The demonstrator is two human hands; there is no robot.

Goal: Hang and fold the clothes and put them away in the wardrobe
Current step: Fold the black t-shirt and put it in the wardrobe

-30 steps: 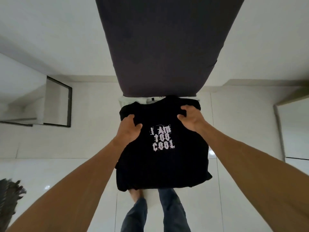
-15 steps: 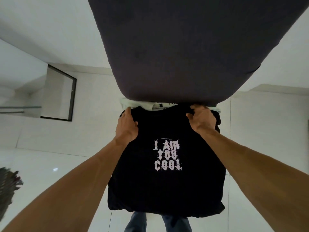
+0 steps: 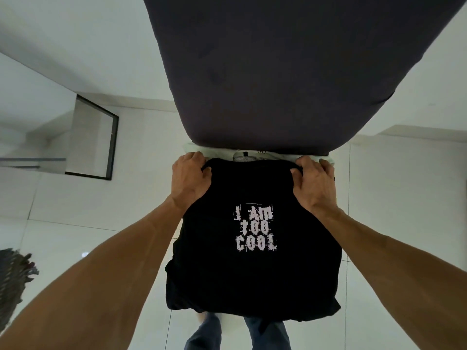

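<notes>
A folded black T-shirt (image 3: 252,274) with white print "I AM TOO COOL" hangs flat in front of me, above the floor. My left hand (image 3: 190,179) grips its far left corner and my right hand (image 3: 313,181) grips its far right corner. Under the far edge of the shirt lies a folded pale garment (image 3: 252,154), only its rim showing. Both sit right at the near end of a dark grey mattress (image 3: 278,72).
The dark mattress fills the upper middle of the view. White glossy floor tiles (image 3: 75,248) lie all around. A black-framed mirror or glass panel (image 3: 96,145) leans at the left wall. A dark striped cloth (image 3: 12,279) lies at the far left. My legs (image 3: 240,332) stand below the shirt.
I have stepped closer to the mattress, carrying the black T-shirt forward. My hands have shifted outward to its far corners, and the shirt now reaches the mattress end.
</notes>
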